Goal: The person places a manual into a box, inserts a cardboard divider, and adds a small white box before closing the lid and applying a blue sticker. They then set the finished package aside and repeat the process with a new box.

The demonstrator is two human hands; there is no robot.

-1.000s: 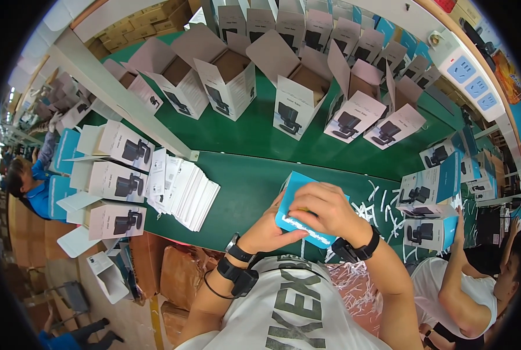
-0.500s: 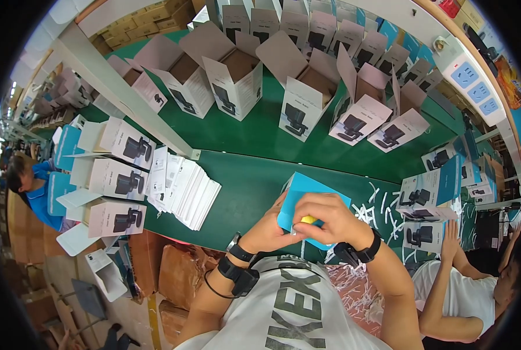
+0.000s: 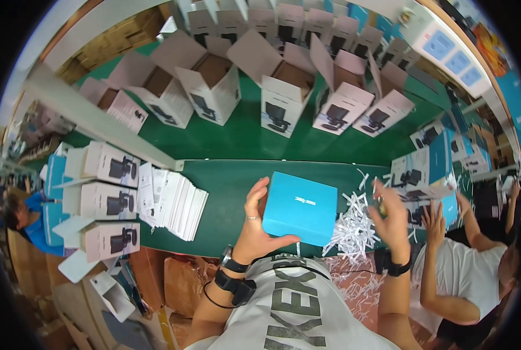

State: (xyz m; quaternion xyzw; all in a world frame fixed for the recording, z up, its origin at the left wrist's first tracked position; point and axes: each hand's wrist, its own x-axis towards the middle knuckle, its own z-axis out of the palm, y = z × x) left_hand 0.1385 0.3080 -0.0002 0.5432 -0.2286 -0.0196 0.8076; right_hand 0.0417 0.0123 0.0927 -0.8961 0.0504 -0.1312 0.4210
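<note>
A closed blue box point(image 3: 302, 211) with pale lettering on top is on the green table in front of me. My left hand point(image 3: 254, 224) grips its left side, fingers spread along the far left corner and thumb over the near edge. To the right of the box, apart from it, my right hand point(image 3: 390, 216) is raised with bent fingers, somewhat blurred. A small yellowish thing point(image 3: 381, 206) shows between its fingers; its kind cannot be made out. Beneath and beside that hand lies a heap of white shredded paper strips point(image 3: 352, 230).
A stack of white booklets point(image 3: 181, 207) lies at left, beside open white cartons point(image 3: 111, 199). More open cartons point(image 3: 286, 96) line the raised green shelf behind. At right, a co-worker's hands point(image 3: 434, 221) touch blue-and-white boxes point(image 3: 409, 169). A slanted post point(image 3: 97, 111) stands at left.
My right hand has left the blue box and moved right, over the paper strips. The box now lies flatter, its top fully visible. The view has shifted slightly.
</note>
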